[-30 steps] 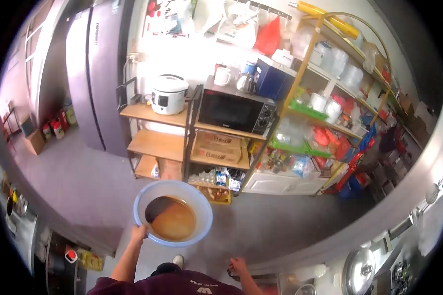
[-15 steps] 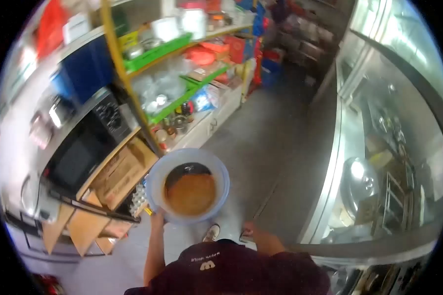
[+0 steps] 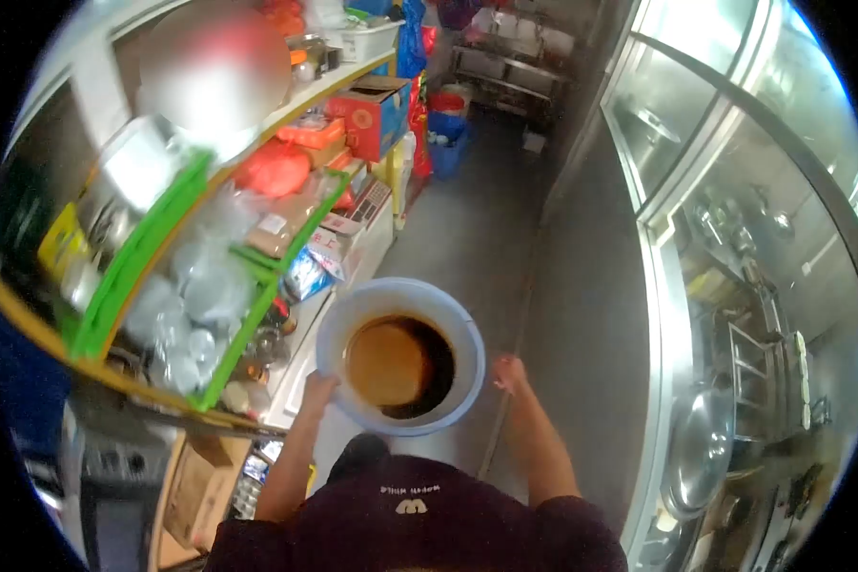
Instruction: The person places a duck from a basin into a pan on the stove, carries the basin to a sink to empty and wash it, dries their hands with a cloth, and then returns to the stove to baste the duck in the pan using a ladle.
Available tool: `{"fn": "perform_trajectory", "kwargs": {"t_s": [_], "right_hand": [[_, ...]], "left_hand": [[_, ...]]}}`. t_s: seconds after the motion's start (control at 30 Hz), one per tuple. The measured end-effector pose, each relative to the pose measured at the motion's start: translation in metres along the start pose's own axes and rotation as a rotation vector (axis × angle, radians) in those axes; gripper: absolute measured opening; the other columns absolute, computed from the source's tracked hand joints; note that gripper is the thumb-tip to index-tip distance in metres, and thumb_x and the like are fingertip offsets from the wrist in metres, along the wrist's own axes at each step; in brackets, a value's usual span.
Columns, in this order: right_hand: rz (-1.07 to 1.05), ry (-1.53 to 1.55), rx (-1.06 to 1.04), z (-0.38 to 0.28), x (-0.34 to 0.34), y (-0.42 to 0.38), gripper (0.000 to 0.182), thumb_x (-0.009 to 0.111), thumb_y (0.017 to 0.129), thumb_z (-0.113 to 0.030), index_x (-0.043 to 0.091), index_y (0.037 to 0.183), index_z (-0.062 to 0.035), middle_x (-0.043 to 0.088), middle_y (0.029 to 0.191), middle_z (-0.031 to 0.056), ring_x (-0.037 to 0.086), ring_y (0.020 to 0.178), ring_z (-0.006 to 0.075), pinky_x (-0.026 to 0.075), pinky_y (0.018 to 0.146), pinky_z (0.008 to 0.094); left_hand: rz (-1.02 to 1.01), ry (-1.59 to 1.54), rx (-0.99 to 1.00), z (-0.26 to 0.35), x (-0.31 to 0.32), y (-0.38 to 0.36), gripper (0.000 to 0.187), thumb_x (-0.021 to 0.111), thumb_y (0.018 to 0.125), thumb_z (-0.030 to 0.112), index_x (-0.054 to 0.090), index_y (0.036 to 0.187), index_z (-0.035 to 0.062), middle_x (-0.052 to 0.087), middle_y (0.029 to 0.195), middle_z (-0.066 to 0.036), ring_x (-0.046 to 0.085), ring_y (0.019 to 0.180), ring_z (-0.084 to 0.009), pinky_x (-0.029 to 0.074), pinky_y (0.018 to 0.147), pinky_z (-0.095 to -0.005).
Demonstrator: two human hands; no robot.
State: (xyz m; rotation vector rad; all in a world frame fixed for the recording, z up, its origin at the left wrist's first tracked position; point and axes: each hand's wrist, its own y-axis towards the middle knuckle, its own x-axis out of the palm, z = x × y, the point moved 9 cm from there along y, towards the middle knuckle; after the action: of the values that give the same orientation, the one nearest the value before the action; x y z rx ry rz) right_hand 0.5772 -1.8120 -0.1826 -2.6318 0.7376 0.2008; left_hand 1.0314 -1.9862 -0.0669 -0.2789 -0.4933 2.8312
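Note:
A pale blue plastic bucket (image 3: 469,334) hangs in front of my body, above the floor. Inside it is dark brown liquid (image 3: 439,372) with a lighter tan patch across its left side. My left hand (image 3: 321,389) grips the bucket at its lower left rim, the fingers partly hidden by the wall. My right hand (image 3: 509,374) is just beyond the bucket's right side, with a small gap between them. Its fingers look loosely apart and nothing shows in them.
On the left, shelves carry green trays (image 3: 257,334) of clear plastic containers and a red box (image 3: 367,119). A microwave (image 3: 119,515) stands at lower left. A blue bin (image 3: 448,143) is ahead along the grey floor (image 3: 491,224). Glass partitions and a metal lid (image 3: 701,448) line the right.
The view has turned left and moved forward along the shelves. The bucket now appears farther right, its liquid shifted. My right hand has risen from low by my body to beside the bucket.

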Motion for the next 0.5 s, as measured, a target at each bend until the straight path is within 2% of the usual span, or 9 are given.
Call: {"fn": "perform_trajectory", "kwargs": {"t_s": [0.03,0.13,0.27,0.33,0.37,0.47,0.5], "right_hand": [[0.038,0.068,0.11,0.019,-0.019,0.01,0.021,0.05,0.078,-0.021,0.057,0.078,-0.0003,0.055,0.066,0.0101,0.052,0.054,0.0186,0.04,0.045,0.0333],[0.155,0.073,0.46,0.094,-0.049,-0.029,0.02,0.05,0.078,-0.02,0.054,0.084,-0.0018,0.054,0.071,0.0098,0.052,0.058,0.0185,0.04,0.048,0.0332],[0.242,0.17,0.774,0.139,-0.054,-0.083,0.022,0.051,0.077,-0.019,0.049,0.092,-0.0038,0.053,0.078,0.0094,0.051,0.064,0.0184,0.04,0.052,0.0331],[0.274,0.227,0.881,0.147,-0.048,-0.087,0.024,0.051,0.077,-0.019,0.047,0.096,-0.0049,0.053,0.082,0.0092,0.051,0.067,0.0184,0.041,0.054,0.0331],[0.281,0.251,0.922,0.151,-0.044,-0.084,0.026,0.052,0.077,-0.019,0.046,0.099,-0.0054,0.052,0.084,0.0091,0.051,0.068,0.0183,0.041,0.055,0.033],[0.293,0.313,0.984,0.155,-0.046,-0.042,0.032,0.052,0.077,-0.018,0.043,0.105,-0.0069,0.051,0.089,0.0088,0.05,0.072,0.0183,0.041,0.059,0.0329],[0.294,0.323,0.98,0.151,-0.054,-0.016,0.034,0.052,0.076,-0.018,0.042,0.107,-0.0074,0.051,0.091,0.0087,0.05,0.074,0.0183,0.041,0.06,0.0329]], "left_hand": [[-0.071,-0.006,-0.032,0.008,0.016,0.032,0.032,0.058,0.063,0.02,0.055,0.087,-0.0009,0.055,0.071,-0.006,0.052,0.058,-0.0158,0.041,0.048,-0.0276],[-0.205,0.074,-0.134,0.046,0.07,0.124,0.031,0.054,0.066,0.017,0.053,0.093,0.0011,0.055,0.073,-0.007,0.053,0.063,-0.0174,0.043,0.052,-0.0313],[-0.289,0.115,-0.11,0.126,0.141,0.224,0.032,0.054,0.067,0.016,0.053,0.096,0.0025,0.056,0.08,-0.008,0.054,0.07,-0.0184,0.044,0.056,-0.0339],[-0.275,0.165,-0.09,0.17,0.181,0.263,0.034,0.054,0.067,0.016,0.052,0.098,0.0024,0.056,0.084,-0.008,0.054,0.074,-0.0189,0.045,0.058,-0.0352],[-0.296,0.162,-0.013,0.167,0.205,0.304,0.037,0.055,0.068,0.018,0.052,0.1,0.002,0.056,0.089,-0.008,0.053,0.079,-0.0191,0.045,0.059,-0.0358],[-0.219,0.305,-0.04,0.243,0.262,0.345,0.039,0.056,0.067,0.02,0.053,0.101,0.0025,0.057,0.086,-0.009,0.054,0.074,-0.0198,0.045,0.058,-0.0349],[-0.315,0.13,0.0,0.209,0.294,0.399,0.033,0.056,0.065,0.021,0.055,0.093,0.0033,0.056,0.078,-0.009,0.054,0.067,-0.0206,0.045,0.057,-0.0341]]}}
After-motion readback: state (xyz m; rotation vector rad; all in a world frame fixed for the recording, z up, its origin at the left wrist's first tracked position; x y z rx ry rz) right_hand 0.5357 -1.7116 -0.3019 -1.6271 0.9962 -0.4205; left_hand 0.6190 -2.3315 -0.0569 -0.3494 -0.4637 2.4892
